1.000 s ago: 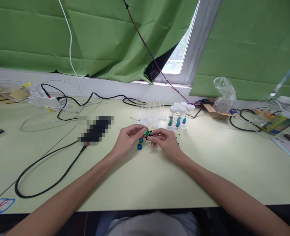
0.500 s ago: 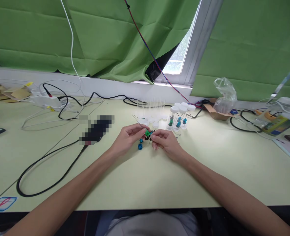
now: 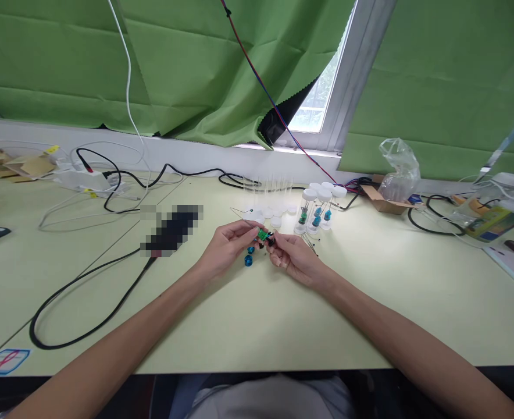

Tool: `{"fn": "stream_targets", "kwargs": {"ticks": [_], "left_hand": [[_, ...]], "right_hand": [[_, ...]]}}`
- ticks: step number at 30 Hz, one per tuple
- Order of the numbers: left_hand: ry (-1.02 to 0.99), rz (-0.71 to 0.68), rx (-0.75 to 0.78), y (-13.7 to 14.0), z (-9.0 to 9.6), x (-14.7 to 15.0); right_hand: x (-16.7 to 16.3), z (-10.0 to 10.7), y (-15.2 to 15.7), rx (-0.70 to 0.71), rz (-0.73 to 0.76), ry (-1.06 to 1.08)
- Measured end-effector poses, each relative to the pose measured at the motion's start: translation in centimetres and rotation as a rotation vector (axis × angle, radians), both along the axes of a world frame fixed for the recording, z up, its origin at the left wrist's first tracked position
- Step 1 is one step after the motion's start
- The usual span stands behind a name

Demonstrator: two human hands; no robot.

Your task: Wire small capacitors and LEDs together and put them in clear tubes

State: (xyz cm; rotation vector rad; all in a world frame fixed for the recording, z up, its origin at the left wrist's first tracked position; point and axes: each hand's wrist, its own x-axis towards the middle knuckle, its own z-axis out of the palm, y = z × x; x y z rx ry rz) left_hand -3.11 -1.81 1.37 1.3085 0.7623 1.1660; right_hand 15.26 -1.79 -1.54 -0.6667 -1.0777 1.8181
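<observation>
Between finger and thumb, my left hand (image 3: pixel 228 247) pinches a small bright green part (image 3: pixel 263 234). My right hand (image 3: pixel 295 256) is closed on a small black part (image 3: pixel 271 240) that meets the green one's right side. Whether the two are joined I cannot tell. Just below my left fingertips, a round blue metallic part (image 3: pixel 248 261) lies on the table, with another blue piece (image 3: pixel 250 249) right behind it. Thin metal pins (image 3: pixel 311 244) are scattered beyond my right hand.
Clear tubes with white caps (image 3: pixel 316 209), holding green and blue pieces, stand behind my right hand. Empty clear tubes (image 3: pixel 268 195) are farther back. A black cable (image 3: pixel 32 326) loops at left. An open cardboard box (image 3: pixel 383 201) with a plastic bag sits back right.
The green part has turned slightly and the black part now shows at my right fingertips. My right hand has shifted a little; the left stays nearly in place.
</observation>
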Motion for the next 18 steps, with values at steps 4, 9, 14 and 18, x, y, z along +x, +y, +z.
{"fn": "stream_targets", "kwargs": {"ticks": [4, 9, 14, 18], "left_hand": [[0.025, 0.009, 0.035, -0.04, -0.19, 0.02], [0.052, 0.021, 0.082, 0.06, -0.50, 0.07], [0.056, 0.019, 0.110, 0.14, -0.70, 0.09], [0.050, 0.035, 0.103, 0.03, -0.59, 0.16]], "right_hand": [[-0.03, 0.11, -0.01, -0.036, 0.001, 0.004], [-0.05, 0.11, -0.02, -0.062, -0.010, -0.002], [-0.06, 0.12, -0.05, -0.075, -0.001, 0.021], [-0.11, 0.36, -0.15, -0.093, -0.005, 0.016]]}}
